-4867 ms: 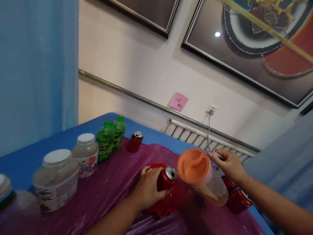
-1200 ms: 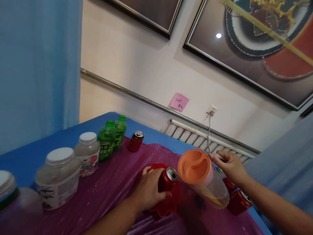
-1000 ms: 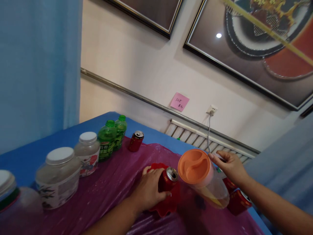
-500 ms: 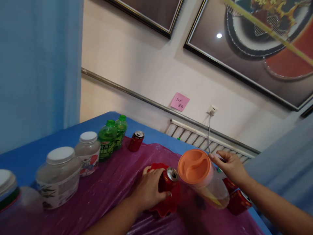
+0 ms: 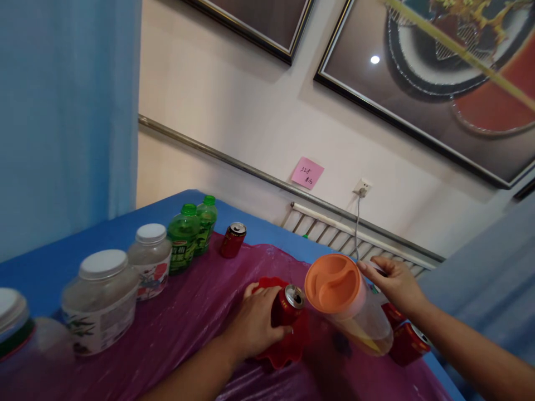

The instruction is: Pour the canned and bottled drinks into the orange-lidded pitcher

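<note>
Pink note (image 5: 308, 172), centre of frame: handwritten, apparently "32", remaining characters unclear. Green bottle (image 5: 183, 239), left of centre: pale Chinese characters, illegible.

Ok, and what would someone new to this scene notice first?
Probably the bright orange lid on the tilted pitcher, right of centre, held by the right hand. Just left of it, the left hand grips a red can at a scalloped red dish. A large framed picture fills the upper right.
</note>
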Action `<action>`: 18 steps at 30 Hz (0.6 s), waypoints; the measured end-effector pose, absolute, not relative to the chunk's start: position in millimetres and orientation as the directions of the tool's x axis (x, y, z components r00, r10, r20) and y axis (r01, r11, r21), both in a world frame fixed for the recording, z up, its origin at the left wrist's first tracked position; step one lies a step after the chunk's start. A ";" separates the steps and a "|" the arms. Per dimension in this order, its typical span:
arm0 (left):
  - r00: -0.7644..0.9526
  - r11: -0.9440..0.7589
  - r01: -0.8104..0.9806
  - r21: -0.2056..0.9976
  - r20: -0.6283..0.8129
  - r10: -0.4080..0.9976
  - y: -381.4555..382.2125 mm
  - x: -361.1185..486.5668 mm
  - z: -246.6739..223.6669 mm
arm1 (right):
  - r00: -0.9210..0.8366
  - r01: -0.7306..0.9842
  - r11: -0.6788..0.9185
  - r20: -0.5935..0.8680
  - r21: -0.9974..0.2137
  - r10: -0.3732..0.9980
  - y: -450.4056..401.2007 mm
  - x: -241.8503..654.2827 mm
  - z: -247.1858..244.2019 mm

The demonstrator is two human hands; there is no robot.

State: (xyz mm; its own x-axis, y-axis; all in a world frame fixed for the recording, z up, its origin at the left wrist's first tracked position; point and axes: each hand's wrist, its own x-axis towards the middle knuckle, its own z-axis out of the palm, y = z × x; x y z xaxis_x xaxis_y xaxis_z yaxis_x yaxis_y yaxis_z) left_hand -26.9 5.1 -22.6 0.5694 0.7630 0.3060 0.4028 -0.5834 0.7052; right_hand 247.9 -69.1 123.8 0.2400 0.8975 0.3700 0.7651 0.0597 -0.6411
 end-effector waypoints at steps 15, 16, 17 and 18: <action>0.567 -0.574 0.408 0.710 0.295 0.769 4.2 -26.8 -20.9 | 0.242 0.750 0.052 0.348 -0.659 0.906 -68.4 248.3 123.9; 0.568 -0.579 0.401 0.710 0.303 0.765 4.4 -26.8 -22.1 | 0.241 0.751 0.053 0.349 -0.658 0.906 -68.3 248.9 123.8; 0.567 -0.583 0.397 0.709 0.310 0.763 4.6 -26.8 -23.3 | 0.240 0.752 0.054 0.350 -0.657 0.905 -68.2 249.5 123.6; 0.565 -0.585 0.397 0.707 0.314 0.763 4.9 -26.7 -24.3 | 0.241 0.752 0.055 0.351 -0.657 0.905 -68.1 250.1 123.4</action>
